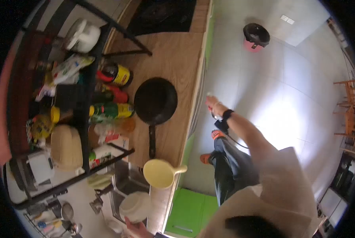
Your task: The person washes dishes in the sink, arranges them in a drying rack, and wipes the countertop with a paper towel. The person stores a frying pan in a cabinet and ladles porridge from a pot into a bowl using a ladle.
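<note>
My left hand (137, 229) is at the bottom edge, closed on the side of a pale bowl (135, 206) over the sink (128, 182). The bowl hides part of the fingers. My right hand (214, 104), with a black band at the wrist, is stretched out beside the counter's front edge. Its fingers look curled, with small pale and red bits at them that are too blurred to name. Nearest the sink, a yellow water ladle (158, 173) rests on the counter, its handle over the edge. A black frying pan (156, 101) lies on the wooden counter (187, 79).
A black metal rack (91, 91) stands along the wall, holding bottles, a white pot (83, 36) and a beige container (66, 146). Green cabinet doors (185, 210) are below the counter. A pink bin (253, 45) with a black bag stands on the floor.
</note>
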A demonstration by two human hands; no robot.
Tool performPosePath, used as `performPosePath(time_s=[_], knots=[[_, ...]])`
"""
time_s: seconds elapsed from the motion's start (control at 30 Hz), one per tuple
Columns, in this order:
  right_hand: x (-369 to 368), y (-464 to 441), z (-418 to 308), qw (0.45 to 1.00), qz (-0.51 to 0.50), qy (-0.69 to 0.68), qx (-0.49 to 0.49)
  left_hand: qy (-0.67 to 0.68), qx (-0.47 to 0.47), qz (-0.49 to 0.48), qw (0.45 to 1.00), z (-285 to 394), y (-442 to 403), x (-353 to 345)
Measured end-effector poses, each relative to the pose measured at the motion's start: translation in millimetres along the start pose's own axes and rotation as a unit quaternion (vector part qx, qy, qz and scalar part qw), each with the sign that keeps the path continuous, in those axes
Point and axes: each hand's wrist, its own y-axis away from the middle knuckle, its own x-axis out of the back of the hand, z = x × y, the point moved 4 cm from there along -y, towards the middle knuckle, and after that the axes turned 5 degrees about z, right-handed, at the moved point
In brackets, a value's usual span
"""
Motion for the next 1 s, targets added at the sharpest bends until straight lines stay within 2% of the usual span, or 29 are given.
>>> performPosePath(time_s=[0.03, 0.13, 0.23, 0.3, 0.33, 0.43, 0.47, 0.53, 0.57, 0.63, 0.7, 0.73, 0.77, 0.83, 0.9, 1.0], knots=[[-3.9, -25.1, 12.3, 1.000, -0.020, -0.010, -0.014, -0.087, -0.023, 0.064, 0.994, 32.1, 37.0, -40.2], [-23.0, -66.5, 37.0, 0.998, -0.046, -0.027, -0.031, -0.181, -0.141, 0.019, 0.973, -22.9, -10.2, 41.1], [-16.7, -99.7, 49.7, 0.995, -0.081, -0.018, -0.058, -0.095, -0.074, 0.017, 0.993, -16.5, -9.8, 29.2], [-6.1, -131.0, 62.3, 0.987, -0.134, -0.007, -0.085, -0.192, -0.085, -0.014, 0.977, 2.6, 1.6, 8.8], [-13.5, -86.3, 40.9, 0.996, -0.063, -0.012, -0.056, -0.236, -0.092, -0.028, 0.967, 7.0, 4.6, 0.3], [12.7, -113.3, 56.9, 0.994, -0.082, 0.003, -0.067, -0.099, -0.061, 0.024, 0.993, -13.8, -17.9, 31.0], [27.5, -118.2, 63.3, 0.992, -0.108, 0.008, -0.066, -0.135, -0.096, -0.008, 0.986, -7.4, -16.3, 24.3], [62.1, -122.1, 66.9, 0.987, -0.141, 0.001, -0.079, 0.014, 0.052, -0.025, 0.998, -7.4, -30.1, 17.5], [76.3, -75.1, 42.6, 0.996, -0.054, 0.011, -0.070, 0.087, 0.128, -0.030, 0.987, -8.8, -31.6, 14.9], [108.4, -51.0, 30.4, 0.997, -0.030, 0.021, -0.061, -0.101, -0.040, -0.010, 0.994, -3.5, -19.7, 8.4], [148.9, -51.4, 32.1, 0.999, -0.008, -0.001, -0.035, -0.182, -0.119, -0.012, 0.976, 3.7, -2.2, -11.8], [168.6, -52.9, 33.4, 0.998, -0.045, 0.027, -0.026, -0.171, -0.115, -0.022, 0.978, 9.5, 4.7, -23.1], [192.3, -66.0, 37.9, 0.997, -0.004, 0.068, -0.027, -0.133, -0.085, -0.030, 0.987, 6.3, -1.0, -18.3], [217.5, -38.5, 27.3, 0.996, 0.034, 0.017, -0.078, -0.054, -0.022, -0.040, 0.997, -0.1, -12.2, -8.8], [238.4, -27.7, 18.0, 0.994, 0.065, 0.048, -0.075, 0.046, 0.020, -0.053, 0.997, -5.5, -18.0, -6.2], [254.4, -17.0, 14.2, 0.988, 0.096, 0.094, -0.076, 0.084, 0.107, -0.019, 0.991, -11.9, -33.4, -1.1]])
